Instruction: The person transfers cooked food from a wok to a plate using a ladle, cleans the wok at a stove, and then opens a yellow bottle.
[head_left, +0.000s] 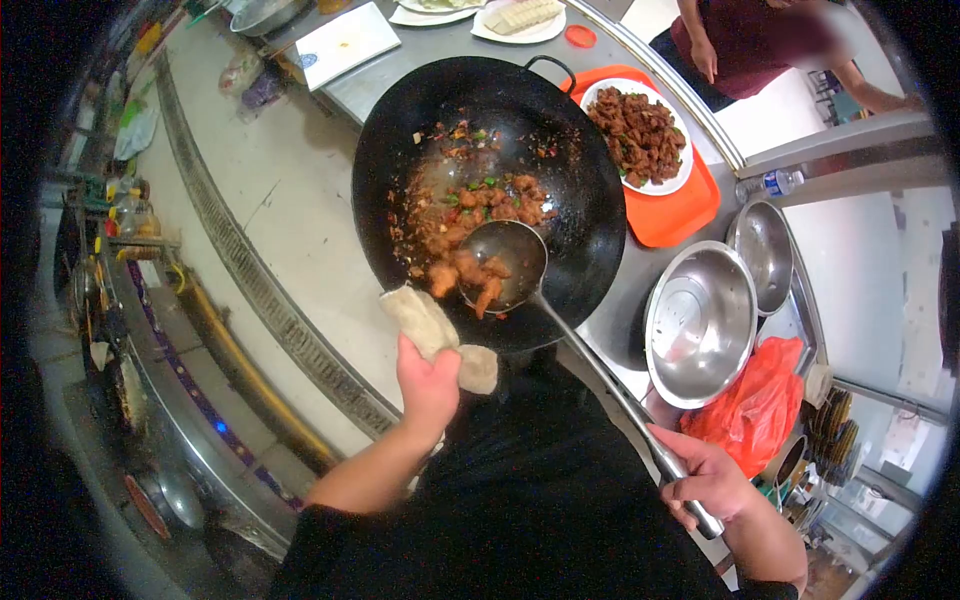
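Observation:
My left hand (428, 378) is closed on a folded beige cloth (420, 318), which is pressed against the near rim of a large black wok (585, 255). Fingers of my right hand (715, 478) wrap round the handle of a long metal ladle (610, 378). The ladle's bowl rests inside the wok and holds several browned pieces of food (487, 285). More fried pieces with green and red bits (480, 205) lie in the wok beyond the ladle. Whether the cloth also covers a wok handle is hidden.
A white plate of browned food (640, 135) sits on an orange tray (675, 215) at the right. Two steel bowls (700, 325), a red plastic bag (755, 400) and a bottle (775, 184) are nearby. Another person (750, 45) stands beyond the counter.

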